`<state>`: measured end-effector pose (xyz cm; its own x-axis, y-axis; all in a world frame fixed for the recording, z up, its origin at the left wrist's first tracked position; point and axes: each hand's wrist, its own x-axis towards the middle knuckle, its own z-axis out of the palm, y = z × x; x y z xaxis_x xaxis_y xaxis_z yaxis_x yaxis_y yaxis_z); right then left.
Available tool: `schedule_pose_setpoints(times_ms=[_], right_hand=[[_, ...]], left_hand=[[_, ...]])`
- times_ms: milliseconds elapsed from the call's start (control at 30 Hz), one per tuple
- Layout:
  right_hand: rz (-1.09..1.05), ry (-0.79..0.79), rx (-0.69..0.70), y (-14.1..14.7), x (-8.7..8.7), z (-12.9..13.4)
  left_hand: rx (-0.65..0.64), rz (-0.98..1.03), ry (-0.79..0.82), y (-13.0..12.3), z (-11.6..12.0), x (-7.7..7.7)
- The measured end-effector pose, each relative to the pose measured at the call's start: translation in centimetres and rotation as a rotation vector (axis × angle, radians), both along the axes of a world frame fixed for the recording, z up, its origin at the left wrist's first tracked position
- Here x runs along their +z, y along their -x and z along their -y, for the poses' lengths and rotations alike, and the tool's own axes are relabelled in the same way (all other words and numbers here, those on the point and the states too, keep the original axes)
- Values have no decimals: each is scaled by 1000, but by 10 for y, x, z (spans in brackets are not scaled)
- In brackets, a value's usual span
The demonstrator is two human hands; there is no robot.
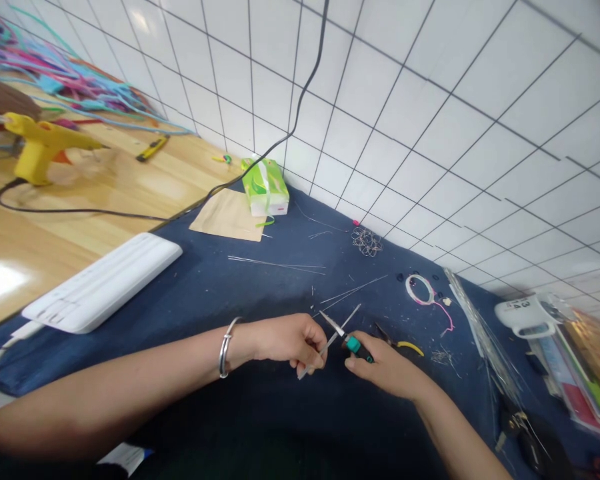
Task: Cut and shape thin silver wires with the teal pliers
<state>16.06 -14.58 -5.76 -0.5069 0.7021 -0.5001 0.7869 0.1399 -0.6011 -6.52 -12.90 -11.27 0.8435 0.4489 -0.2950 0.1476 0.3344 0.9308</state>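
Observation:
My left hand (300, 343), with a silver bangle (225, 348) at the wrist, pinches a thin, pale translucent strip (350, 316) that slants up to the right. Scissors (354, 345) with a dark and teal handle are gripped in my right hand (380, 367). Their blades point up to the left and cross the strip between the two hands. Thin wires (353, 291) lie on the dark blue cloth just beyond. Beside my right hand rest pliers with a yellow handle (410, 347), partly hidden.
A white power bank (103, 283) lies at left; a person's hand is near a yellow glue gun (43, 143). Tissue pack (266, 187), wire coil (367, 241), white ring (420, 290) and wire bundle (485, 340) lie farther out. A black cable (300, 107) hangs across.

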Motion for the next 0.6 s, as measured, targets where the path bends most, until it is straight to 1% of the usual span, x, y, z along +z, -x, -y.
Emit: schedule_pose_setpoints(times_ms=[233, 433, 600], right_hand=[[86, -86, -23, 5, 0, 4], [126, -155, -31, 9, 0, 8], [157, -240, -43, 8, -9, 10]], left_hand=[[-24, -2, -31, 3, -4, 1], [-31, -12, -104, 4, -4, 4], [-16, -40, -171, 4, -3, 4]])
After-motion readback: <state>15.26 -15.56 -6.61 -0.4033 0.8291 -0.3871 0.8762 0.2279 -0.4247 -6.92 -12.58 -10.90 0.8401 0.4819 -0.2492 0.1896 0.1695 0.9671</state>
